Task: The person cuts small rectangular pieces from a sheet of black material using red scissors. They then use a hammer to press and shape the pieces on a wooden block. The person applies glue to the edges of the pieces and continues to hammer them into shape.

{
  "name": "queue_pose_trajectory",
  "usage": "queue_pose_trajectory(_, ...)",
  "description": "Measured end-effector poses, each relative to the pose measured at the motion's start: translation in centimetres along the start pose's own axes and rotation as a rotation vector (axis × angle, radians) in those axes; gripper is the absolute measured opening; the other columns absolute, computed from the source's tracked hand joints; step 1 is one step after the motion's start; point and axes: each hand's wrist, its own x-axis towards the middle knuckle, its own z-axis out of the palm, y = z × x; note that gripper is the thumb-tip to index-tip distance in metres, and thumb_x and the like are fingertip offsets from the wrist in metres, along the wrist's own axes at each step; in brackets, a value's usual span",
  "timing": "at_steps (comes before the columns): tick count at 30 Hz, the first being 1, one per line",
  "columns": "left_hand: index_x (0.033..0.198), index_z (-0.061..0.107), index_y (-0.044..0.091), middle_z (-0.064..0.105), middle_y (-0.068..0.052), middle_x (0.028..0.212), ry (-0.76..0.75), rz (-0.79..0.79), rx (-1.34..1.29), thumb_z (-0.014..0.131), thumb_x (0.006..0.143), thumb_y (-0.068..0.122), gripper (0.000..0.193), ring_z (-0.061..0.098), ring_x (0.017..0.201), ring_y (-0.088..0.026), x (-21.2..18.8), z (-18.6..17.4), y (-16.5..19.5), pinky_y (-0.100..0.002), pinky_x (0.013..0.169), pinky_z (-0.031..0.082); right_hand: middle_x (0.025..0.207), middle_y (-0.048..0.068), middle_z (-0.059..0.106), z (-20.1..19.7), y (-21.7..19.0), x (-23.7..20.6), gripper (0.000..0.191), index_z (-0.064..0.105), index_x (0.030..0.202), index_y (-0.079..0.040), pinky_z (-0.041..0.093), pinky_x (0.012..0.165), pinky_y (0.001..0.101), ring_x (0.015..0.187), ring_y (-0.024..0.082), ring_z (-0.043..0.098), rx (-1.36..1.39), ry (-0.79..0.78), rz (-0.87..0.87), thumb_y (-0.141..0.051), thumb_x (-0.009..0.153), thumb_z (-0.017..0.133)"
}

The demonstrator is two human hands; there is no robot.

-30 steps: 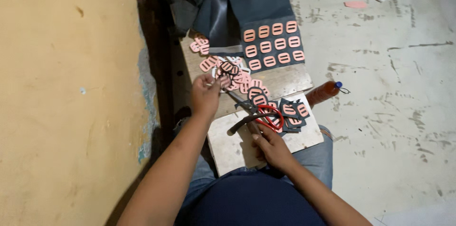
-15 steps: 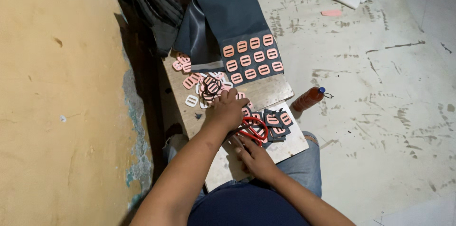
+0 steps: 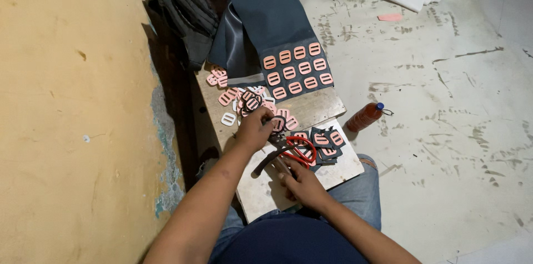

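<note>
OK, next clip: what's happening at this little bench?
A person sits at a low wooden board beside a yellow wall. The left hand reaches into a pile of pink buckle-shaped pieces. The right hand rests on the board next to red-handled scissors. Cut pieces on dark backing lie by the scissors, and a dark sheet carrying neat rows of pink pieces lies at the board's far end. A reddish bottle lies on the floor.

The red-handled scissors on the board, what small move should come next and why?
Probably lift the red-handled scissors with the right hand, which rests just below them. The left hand already pinches a pink rectangular buckle piece on dark fabric beside them, so it looks ready for trimming.
</note>
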Motion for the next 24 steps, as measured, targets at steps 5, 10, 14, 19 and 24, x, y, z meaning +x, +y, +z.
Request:
queue_pose_trajectory(5,0.087,0.067,0.007,0.072,-0.012,0.088,0.107,0.278,0.035,0.081,0.080,0.017,0.018,0.068,0.084,-0.026,0.1,-0.2,-0.2,-0.036,0.076,0.053,0.077,0.004,0.063,-0.1,0.3,0.2,0.058,0.051,0.148,-0.009,0.052,0.051,0.0289,0.055,0.013,0.062,0.073,-0.017,-0.002,-0.023,0.094,0.065)
queue_pose_trajectory(10,0.099,0.064,0.003,0.071,-0.007,0.087,0.097,0.107,-0.222,0.074,0.091,0.010,0.015,0.067,0.081,-0.014,0.4,0.2,0.0,-0.029,0.073,0.053,0.087,0.002,0.069,-1.1,-0.9,-0.6,0.067,0.047,0.149,-0.011,0.056,0.057,0.0286,0.062,0.012,0.062,0.123,-0.084,-0.015,-0.017,0.086,0.067)
queue_pose_trajectory(14,0.115,0.055,-0.002,0.067,-0.011,0.095,0.092,-0.049,-0.554,0.070,0.093,0.004,0.027,0.061,0.084,-0.014,-1.1,-0.1,-0.3,-0.027,0.072,0.050,0.088,0.002,0.067,-2.1,-2.8,-2.0,0.063,0.049,0.143,-0.009,0.054,0.057,0.0287,0.063,0.011,0.062,0.017,0.031,-0.001,-0.020,0.085,0.070)
queue_pose_trajectory(19,0.117,0.059,-0.004,0.071,-0.011,0.106,0.069,-0.096,-0.720,0.065,0.091,0.000,0.027,0.069,0.094,-0.013,-6.2,-0.9,1.3,-0.025,0.084,0.058,0.083,0.013,0.063,-2.5,-5.4,-2.9,0.045,0.059,0.113,0.008,0.051,0.056,0.0314,0.064,0.018,0.059,0.039,0.228,-0.051,-0.020,0.086,0.080)
queue_pose_trajectory(24,0.115,0.063,-0.006,0.071,-0.011,0.101,-0.079,-0.161,-0.729,0.066,0.093,-0.001,0.023,0.067,0.089,-0.013,-9.4,0.5,4.1,-0.026,0.080,0.056,0.093,0.005,0.071,-1.6,-7.2,-2.9,0.040,0.060,0.113,-0.004,0.058,0.063,0.0300,0.076,0.013,0.069,0.282,0.301,-0.260,-0.014,0.079,0.078)
